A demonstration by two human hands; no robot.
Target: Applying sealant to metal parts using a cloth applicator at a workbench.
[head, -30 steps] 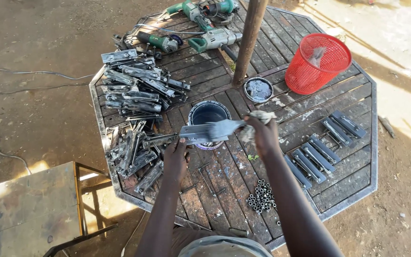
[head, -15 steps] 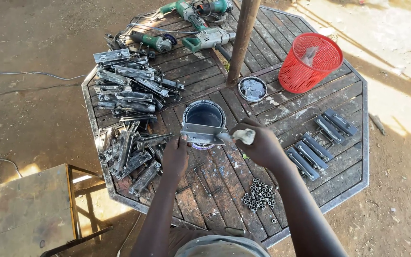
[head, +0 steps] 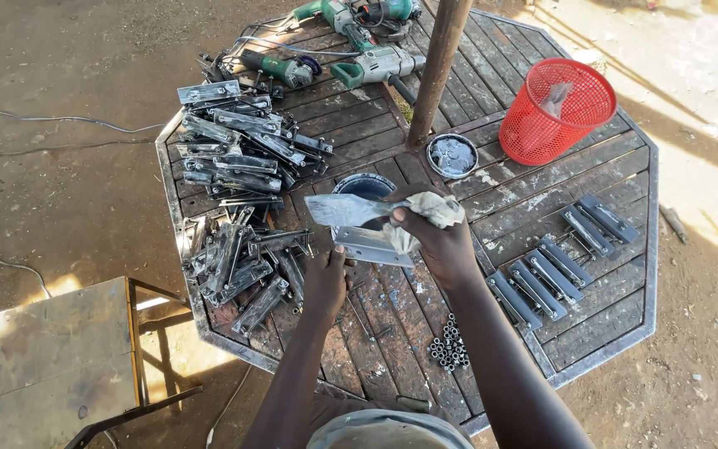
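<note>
Hinged metal bracket point(head: 359, 226), grey, opened into two flat leaves, held above the middle of the octagonal slatted wooden table point(head: 625, 274). Upper leaf points left, lower leaf tilts down toward the person. It sits just over a small round paint tin point(head: 365, 185) with dark contents.

Left hand point(head: 326, 278) under the bracket, fingers closed on the lower leaf's near edge. Right hand point(head: 434, 241) gripping a crumpled, soiled rag point(head: 430, 214), fingers curled around it, rag pressed against the bracket's right end.

Beside the tin, near the base of a rusty upright pole point(head: 435, 71), a tin lid point(head: 452, 155) lies flat, smeared grey.

Left of the hands: a heap of similar metal brackets point(head: 238, 191), stacked loosely, covering much of the table's left part. Right of the hands: two short rows of darker brackets point(head: 563, 258) laid side by side, apart from the heap. A small cluster of nuts point(head: 449, 351) on the slats near the right forearm.

Far edge: red mesh basket point(head: 557, 110); angle grinders point(head: 338, 46) with green and grey bodies, cords trailing.

On the dirt, near left: a metal stool point(head: 60, 357).
</note>
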